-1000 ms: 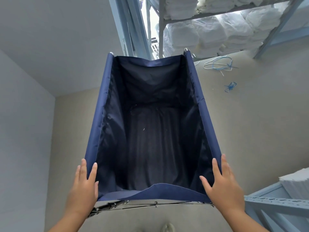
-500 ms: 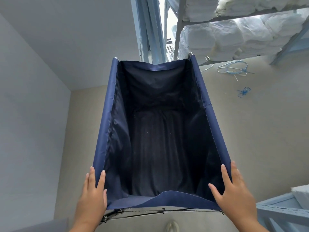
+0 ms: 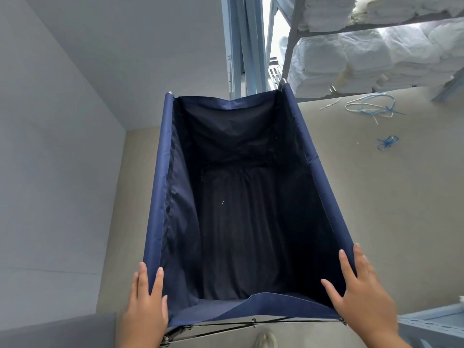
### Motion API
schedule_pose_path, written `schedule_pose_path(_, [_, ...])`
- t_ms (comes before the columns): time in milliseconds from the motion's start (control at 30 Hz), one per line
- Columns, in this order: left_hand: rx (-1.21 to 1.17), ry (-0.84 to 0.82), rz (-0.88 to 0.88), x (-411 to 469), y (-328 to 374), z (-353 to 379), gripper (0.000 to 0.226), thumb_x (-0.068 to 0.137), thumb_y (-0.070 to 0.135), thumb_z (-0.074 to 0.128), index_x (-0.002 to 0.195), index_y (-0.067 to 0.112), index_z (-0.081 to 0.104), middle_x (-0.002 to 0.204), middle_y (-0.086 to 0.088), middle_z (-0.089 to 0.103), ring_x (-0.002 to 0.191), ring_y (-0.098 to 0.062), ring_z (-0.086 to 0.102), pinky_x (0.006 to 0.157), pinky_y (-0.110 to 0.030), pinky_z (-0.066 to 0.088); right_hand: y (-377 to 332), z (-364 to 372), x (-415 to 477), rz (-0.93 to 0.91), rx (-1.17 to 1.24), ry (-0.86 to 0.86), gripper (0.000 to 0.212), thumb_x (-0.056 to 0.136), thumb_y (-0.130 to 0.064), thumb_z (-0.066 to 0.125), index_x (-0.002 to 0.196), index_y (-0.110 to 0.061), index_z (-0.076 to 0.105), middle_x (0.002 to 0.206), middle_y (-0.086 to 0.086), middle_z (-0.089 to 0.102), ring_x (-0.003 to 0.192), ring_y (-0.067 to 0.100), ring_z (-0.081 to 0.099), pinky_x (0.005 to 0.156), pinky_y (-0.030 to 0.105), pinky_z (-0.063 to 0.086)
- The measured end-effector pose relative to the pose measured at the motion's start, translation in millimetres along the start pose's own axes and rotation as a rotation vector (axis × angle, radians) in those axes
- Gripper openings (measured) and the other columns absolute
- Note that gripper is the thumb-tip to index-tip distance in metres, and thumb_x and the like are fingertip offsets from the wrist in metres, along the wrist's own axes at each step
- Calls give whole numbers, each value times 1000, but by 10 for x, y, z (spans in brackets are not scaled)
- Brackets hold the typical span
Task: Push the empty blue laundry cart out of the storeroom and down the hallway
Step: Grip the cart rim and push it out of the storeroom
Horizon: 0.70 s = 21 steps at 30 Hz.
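The blue laundry cart (image 3: 324, 182) fills the middle of the head view, a deep navy fabric bin with nothing inside it. My left hand (image 3: 145, 307) rests on its near left corner, fingers laid along the outside of the rim. My right hand (image 3: 361, 300) rests on the near right corner, thumb over the inner edge and fingers on the side rim. The cart's dark folding frame (image 3: 226, 327) shows under the near edge. The wheels are hidden.
A grey wall (image 3: 57, 172) runs close along the cart's left side. Metal shelves with stacked white linen (image 3: 351, 56) stand at the far right. Blue and white cords (image 3: 369, 106) lie on the beige floor. A pale blue shelf frame (image 3: 434, 325) is at the near right.
The cart and both hands have shifted rightward in the frame and the left wall now takes more of the view. The far shelves look closer. My hands keep the same hold.
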<state>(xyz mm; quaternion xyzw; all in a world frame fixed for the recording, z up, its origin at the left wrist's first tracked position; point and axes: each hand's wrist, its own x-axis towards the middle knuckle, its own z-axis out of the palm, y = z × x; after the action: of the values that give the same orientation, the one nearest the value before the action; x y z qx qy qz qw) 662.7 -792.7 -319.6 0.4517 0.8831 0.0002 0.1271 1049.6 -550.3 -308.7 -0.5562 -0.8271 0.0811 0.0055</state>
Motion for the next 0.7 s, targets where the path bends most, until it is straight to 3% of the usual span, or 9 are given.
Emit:
schedule_pose_path(67, [8, 3, -29, -31, 8, -21, 61, 84, 36, 34, 141, 15, 41, 155, -23, 34, 124, -46, 55, 59, -49, 57, -25, -24, 22, -17, -17, -5, 92, 91, -76, 16, 139, -8, 57, 158, 15, 37, 127, 40, 59, 68, 45, 61])
schedule_pose_path(167, [-2, 2, -35, -77, 25, -53, 55, 91, 38, 32, 141, 15, 41, 154, -25, 35, 123, -47, 56, 56, -47, 57, -60, -42, 58, -36, -37, -7, 97, 91, -77, 10, 139, -8, 57, 158, 15, 38, 126, 40, 60, 67, 46, 61])
schedule_pose_path(200, [-7, 17, -33, -83, 24, -59, 55, 90, 36, 41, 141, 14, 40, 154, -25, 35, 123, -47, 56, 56, -47, 57, -71, -47, 70, -38, -38, -14, 96, 91, -77, 11, 139, -7, 57, 158, 16, 38, 126, 40, 60, 67, 45, 61])
schedule_pose_path(300, [-18, 53, -31, -94, 6, -24, 74, 75, 18, 74, 141, 12, 41, 155, -25, 33, 124, -48, 55, 57, -48, 58, -112, -66, 121, -37, -18, -41, 87, 87, -72, 31, 139, -7, 57, 158, 15, 37, 126, 40, 60, 68, 46, 61])
schedule_pose_path(400, [2, 31, -42, -91, -3, -66, 70, 77, 23, 61, 142, 11, 40, 155, -26, 31, 124, -48, 55, 59, -49, 58, -137, -62, 184, -54, 2, -46, 78, 83, -60, 62, 140, -7, 56, 159, 15, 36, 127, 40, 59, 66, 44, 61])
schedule_pose_path(467, [21, 4, -53, -85, -5, -84, 65, 80, 30, 48, 142, 11, 40, 155, -27, 32, 123, -49, 55, 59, -49, 58, -138, -43, 223, -69, 13, -40, 85, 72, -50, 83, 139, -7, 56, 159, 15, 36, 127, 40, 59, 63, 44, 61])
schedule_pose_path(533, [27, 17, -60, -79, -4, -65, 64, 82, 27, 60, 141, 9, 44, 155, -28, 32, 123, -49, 55, 59, -49, 58, -143, -32, 263, -73, 20, -38, 89, 67, -47, 87, 139, -6, 56, 159, 15, 37, 128, 40, 59, 64, 44, 61])
schedule_pose_path(600, [14, 22, -80, -84, -20, -16, 82, 65, 15, 85, 139, 5, 49, 155, -28, 31, 124, -50, 54, 59, -51, 58, -150, -18, 287, -81, 24, -39, 89, 67, -47, 87, 139, -7, 56, 159, 16, 38, 129, 39, 58, 65, 44, 61])
schedule_pose_path(700, [25, 35, -82, -72, -31, -8, 77, 69, 16, 79, 139, 7, 48, 155, -27, 30, 124, -50, 53, 61, -53, 58, -158, -10, 336, -97, 28, -35, 87, 67, -47, 86, 139, -7, 57, 158, 16, 38, 129, 39, 58, 64, 43, 61])
